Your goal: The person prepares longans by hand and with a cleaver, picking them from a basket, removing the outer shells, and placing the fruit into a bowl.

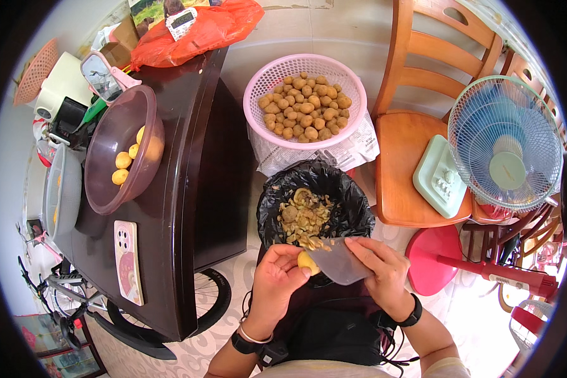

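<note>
Between the fingers and thumb of my left hand [279, 279] is a small peeled potato [307, 263]. My right hand [380, 271] grips a broad knife [342, 262], whose blade touches the potato. Beneath both, a bin lined with a black plastic bag [354, 203] holds potato peelings [307, 219]. Behind the bin, a pink plastic basket [253, 111] full of small unpeeled potatoes [307, 106] rests on newspaper [288, 160]. On the dark table at the left, a purple translucent bowl [99, 156] contains several peeled potatoes [123, 160].
The dark wooden table [170, 236] carries a phone [128, 262], a grey colander [64, 193] and an orange plastic bag [193, 42] with a digital timer [182, 21]. To the right stand a wooden chair [401, 175] holding a green plastic lid [437, 177], and an electric fan [505, 146].
</note>
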Motion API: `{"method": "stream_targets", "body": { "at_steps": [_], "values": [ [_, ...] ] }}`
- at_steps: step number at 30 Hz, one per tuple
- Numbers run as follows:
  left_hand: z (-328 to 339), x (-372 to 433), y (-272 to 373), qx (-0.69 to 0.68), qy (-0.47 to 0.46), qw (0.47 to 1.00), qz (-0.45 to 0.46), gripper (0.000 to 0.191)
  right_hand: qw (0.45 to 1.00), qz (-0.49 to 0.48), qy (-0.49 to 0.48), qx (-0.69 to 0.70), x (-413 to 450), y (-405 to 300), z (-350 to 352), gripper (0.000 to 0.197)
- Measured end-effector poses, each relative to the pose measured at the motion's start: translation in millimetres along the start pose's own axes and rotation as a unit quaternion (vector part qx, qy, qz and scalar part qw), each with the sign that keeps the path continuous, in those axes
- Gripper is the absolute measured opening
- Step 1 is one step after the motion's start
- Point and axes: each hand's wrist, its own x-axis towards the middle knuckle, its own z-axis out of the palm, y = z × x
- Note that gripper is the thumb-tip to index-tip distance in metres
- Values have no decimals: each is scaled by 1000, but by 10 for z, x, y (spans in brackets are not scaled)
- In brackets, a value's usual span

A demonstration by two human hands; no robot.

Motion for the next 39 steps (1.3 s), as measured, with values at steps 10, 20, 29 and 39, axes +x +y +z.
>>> {"method": "stream_targets", "body": {
  "at_steps": [10, 20, 29, 39],
  "values": [
    [31, 33, 14, 32, 21, 999, -4, 38, 997, -69, 5, -18, -23, -160, -16, 49],
    [-61, 0, -3, -78, -8, 996, -51, 28, 997, -63, 21, -34, -30, -120, 30, 51],
    [-127, 17, 25, -105, -24, 990, -95, 24, 1000, -23, -10, -1, -7, -52, 24, 59],
    [-30, 31, 18, -12, -9, 999, -36, 24, 998, -55, -11, -8, 0, -147, -48, 49]
  ]
}}
